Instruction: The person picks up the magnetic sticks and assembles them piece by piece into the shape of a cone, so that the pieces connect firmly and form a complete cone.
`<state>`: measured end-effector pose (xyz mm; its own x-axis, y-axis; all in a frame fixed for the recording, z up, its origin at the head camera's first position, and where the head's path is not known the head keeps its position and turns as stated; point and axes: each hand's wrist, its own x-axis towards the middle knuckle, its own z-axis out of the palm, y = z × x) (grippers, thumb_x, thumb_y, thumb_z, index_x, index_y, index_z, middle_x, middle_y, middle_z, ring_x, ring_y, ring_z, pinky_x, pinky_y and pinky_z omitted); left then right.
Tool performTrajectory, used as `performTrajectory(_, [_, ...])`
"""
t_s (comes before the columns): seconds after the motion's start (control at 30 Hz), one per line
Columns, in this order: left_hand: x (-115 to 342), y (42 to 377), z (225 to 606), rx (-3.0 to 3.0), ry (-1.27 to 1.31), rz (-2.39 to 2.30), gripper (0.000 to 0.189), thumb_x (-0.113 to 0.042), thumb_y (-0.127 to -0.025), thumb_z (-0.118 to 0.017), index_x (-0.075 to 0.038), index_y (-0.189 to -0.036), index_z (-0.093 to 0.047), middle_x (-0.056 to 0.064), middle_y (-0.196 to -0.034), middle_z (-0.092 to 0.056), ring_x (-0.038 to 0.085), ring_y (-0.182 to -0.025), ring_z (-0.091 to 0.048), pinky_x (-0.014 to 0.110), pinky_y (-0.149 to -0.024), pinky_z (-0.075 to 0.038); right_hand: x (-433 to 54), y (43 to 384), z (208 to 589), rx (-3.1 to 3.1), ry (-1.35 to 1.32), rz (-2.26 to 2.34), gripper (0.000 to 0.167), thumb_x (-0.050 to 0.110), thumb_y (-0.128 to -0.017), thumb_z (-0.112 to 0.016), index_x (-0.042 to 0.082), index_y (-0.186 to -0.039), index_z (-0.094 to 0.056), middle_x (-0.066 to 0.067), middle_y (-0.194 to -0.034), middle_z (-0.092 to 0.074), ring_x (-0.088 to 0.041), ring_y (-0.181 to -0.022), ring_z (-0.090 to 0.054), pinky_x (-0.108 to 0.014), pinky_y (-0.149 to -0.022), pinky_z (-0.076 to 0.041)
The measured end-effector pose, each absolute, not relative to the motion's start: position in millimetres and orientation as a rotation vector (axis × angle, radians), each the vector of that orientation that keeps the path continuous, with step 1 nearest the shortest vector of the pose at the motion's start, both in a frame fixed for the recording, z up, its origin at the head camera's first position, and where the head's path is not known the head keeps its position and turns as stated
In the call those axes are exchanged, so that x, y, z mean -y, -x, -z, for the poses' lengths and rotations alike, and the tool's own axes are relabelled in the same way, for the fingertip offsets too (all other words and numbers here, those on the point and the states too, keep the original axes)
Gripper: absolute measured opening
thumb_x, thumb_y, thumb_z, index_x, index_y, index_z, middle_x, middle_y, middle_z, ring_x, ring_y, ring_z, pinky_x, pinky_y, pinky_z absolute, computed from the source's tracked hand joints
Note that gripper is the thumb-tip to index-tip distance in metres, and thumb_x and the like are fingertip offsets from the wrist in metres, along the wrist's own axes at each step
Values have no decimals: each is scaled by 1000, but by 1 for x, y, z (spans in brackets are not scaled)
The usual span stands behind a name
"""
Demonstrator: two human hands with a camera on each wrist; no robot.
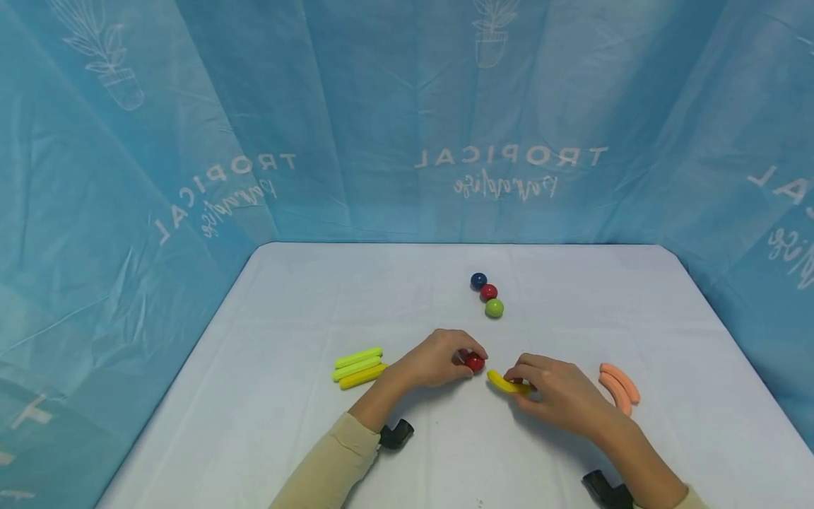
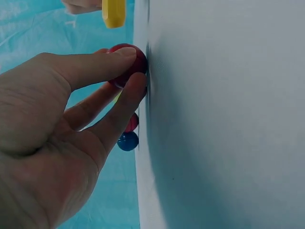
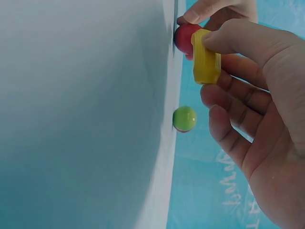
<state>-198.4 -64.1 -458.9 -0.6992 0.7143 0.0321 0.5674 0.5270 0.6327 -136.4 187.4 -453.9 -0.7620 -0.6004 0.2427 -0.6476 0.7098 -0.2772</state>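
- Landmark: the red ball, pinched between the thumb and fingers of the left hand, appears to rest on the white table.
- The curved yellow piece lies just right of that ball and slightly nearer the person, apart from it; the right hand grips it and is the nearer hand.
- Its long axis runs roughly toward the ball, left end leading; the wrist views suggest it is raised off the tabletop.
- Beyond the ball and slightly right, well apart, stand a green ball, a second red ball and a blue ball in a row.
- Left of the ball, past the left hand: two lime sticks and a yellow stick.
- Right of it, past the right hand: two orange curved pieces.
- Every visible table edge is well away from the ball; open cloth spreads toward the person.
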Motion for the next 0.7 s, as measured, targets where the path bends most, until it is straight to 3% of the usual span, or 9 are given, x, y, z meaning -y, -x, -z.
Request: performTrajectory(0.7, [60, 193, 455, -2540, -1150, -877, 33, -12, -85, -75, -17, -116, -68, -11, -113, -63, 3, -96, -56, 15, -80, -47, -180, 139, 458, 2746, -1074, -545, 22, 24, -77, -79, 25, -98, -71, 16, -94, -58, 0, -79, -53, -24, -72, -52])
